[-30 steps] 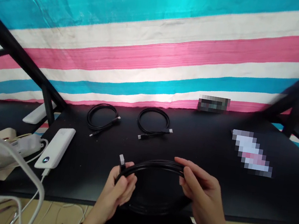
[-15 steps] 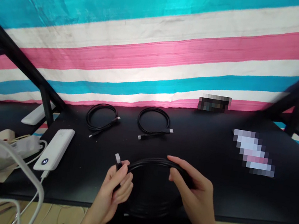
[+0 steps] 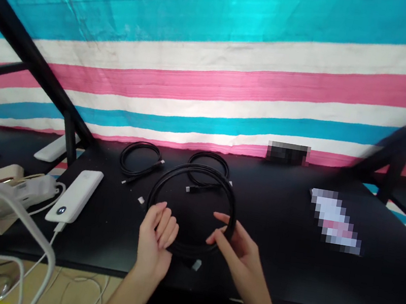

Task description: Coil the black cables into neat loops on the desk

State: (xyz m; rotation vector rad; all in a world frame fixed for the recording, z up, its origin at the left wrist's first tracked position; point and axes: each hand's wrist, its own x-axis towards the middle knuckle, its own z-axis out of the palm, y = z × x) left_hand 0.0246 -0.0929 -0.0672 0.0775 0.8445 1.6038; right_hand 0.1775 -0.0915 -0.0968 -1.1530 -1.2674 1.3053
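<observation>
A black cable (image 3: pixel 200 168), wound into a round coil, is held up over the front of the black table (image 3: pixel 285 268). My left hand (image 3: pixel 157 235) is closed round the coil's left side, and one silver plug (image 3: pixel 141 200) sticks out just beyond it. At the right side of the loop my right hand (image 3: pixel 236 244) grips the strands between thumb and fingers. The other plug (image 3: pixel 196 264) hangs at the bottom of the coil. Behind it lie two more coiled black cables, one on the left (image 3: pixel 142 143) and one partly hidden by the held loop (image 3: pixel 212 154).
A white power bank (image 3: pixel 78 194) with a plugged-in cable lies left, near a white power strip (image 3: pixel 35 189) and looping white cords. Blurred-out items sit right: a dark box (image 3: pixel 288 153) and a flat pale object (image 3: pixel 334 219). Black frame bars (image 3: pixel 37 51) slant at both sides.
Both hands have brought the coil up into a rounder, more upright loop, now overlapping the rear right cable. My right hand has shifted left, closer to my left hand. The view has tilted slightly up.
</observation>
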